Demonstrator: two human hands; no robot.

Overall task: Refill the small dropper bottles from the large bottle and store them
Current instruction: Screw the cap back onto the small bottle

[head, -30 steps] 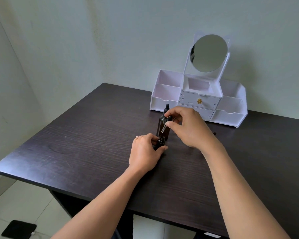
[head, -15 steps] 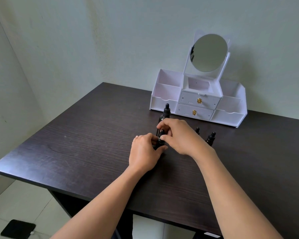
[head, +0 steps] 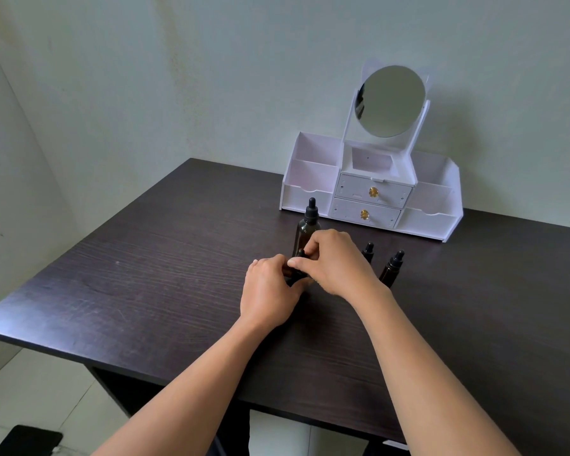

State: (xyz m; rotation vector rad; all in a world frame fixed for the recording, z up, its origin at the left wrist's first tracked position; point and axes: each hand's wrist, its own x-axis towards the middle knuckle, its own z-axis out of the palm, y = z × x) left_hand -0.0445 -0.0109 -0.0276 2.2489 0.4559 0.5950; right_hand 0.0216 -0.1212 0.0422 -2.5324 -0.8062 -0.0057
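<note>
1. Steadying a small dropper bottle (head: pixel 296 278) upright on the table (head: pixel 165 274), the left hand (head: pixel 269 292) curls its fingers round the body so it cannot tip or spin.
2. The right hand (head: pixel 338 264) pinches the black dropper cap (head: pixel 300 254) from above, probably to screw it; which way I cannot tell.
3. The large bottle (head: pixel 306 227) stands capped just behind, within easy reach for refilling.
4. A second small bottle (head: pixel 368 252) and a third small bottle (head: pixel 392 268) stand upright to the right, near the white organizer (head: pixel 428 222), which is likely where they will be stored.
</note>
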